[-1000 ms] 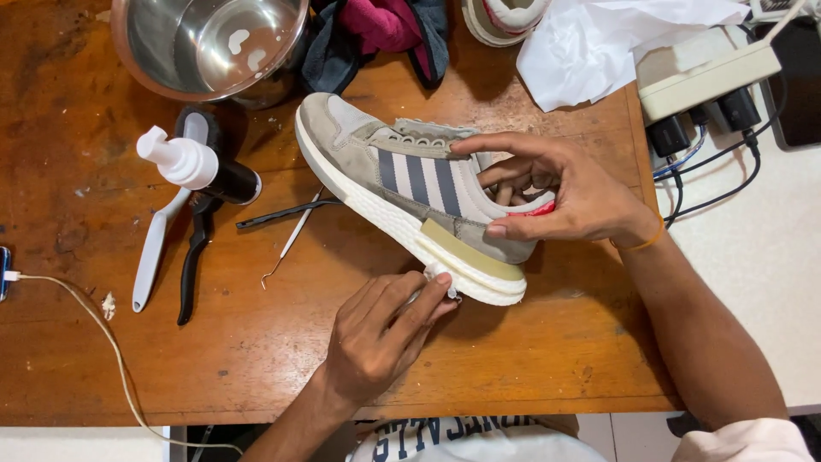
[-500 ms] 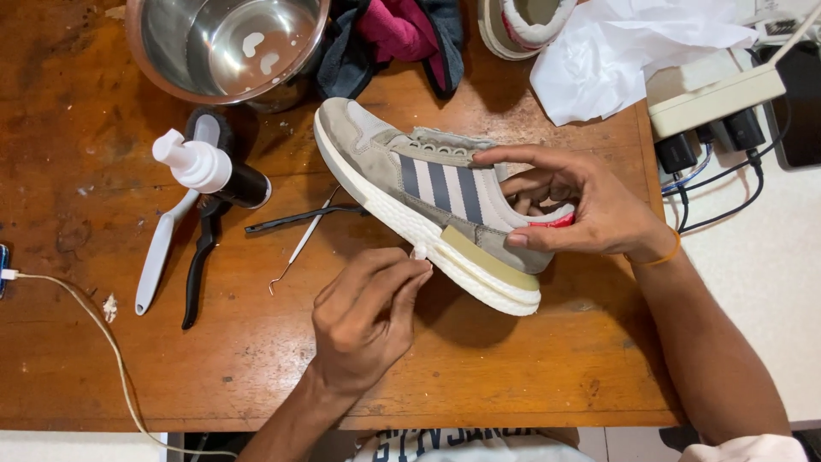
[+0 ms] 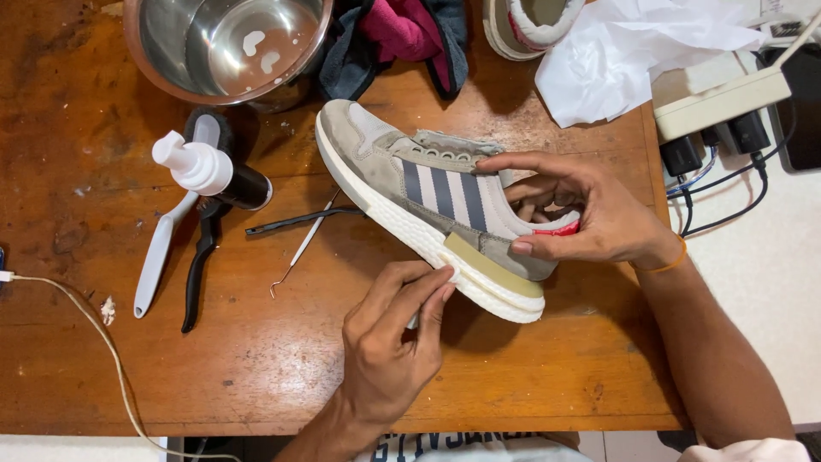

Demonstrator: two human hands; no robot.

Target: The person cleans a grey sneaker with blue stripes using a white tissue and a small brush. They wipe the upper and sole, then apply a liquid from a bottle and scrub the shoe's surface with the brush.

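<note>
A grey sneaker [image 3: 402, 184] with dark blue side stripes, a white midsole and a tan heel wedge lies tilted on its side over the wooden table [image 3: 256, 368]. My right hand [image 3: 590, 218] grips it at the collar, fingers over the red-lined opening. My left hand [image 3: 389, 342] is below the shoe, its fingertips pinched on a small white piece pressed against the white midsole just ahead of the tan wedge. Most of that piece is hidden by my fingers.
Left of the shoe lie a white-capped dark bottle [image 3: 209, 171], a white-handled tool [image 3: 156, 261], black pliers [image 3: 201, 265], a black rod [image 3: 295, 221] and a thin hooked pick [image 3: 299, 248]. Behind are a steel bowl [image 3: 227, 43], cloths [image 3: 402, 34], a second shoe [image 3: 526, 26], white paper [image 3: 633, 56], a power strip [image 3: 718, 103].
My left fingertips have slid along the midsole from the heel end toward the middle. The right hand keeps its grip on the shoe; the view has shifted slightly.
</note>
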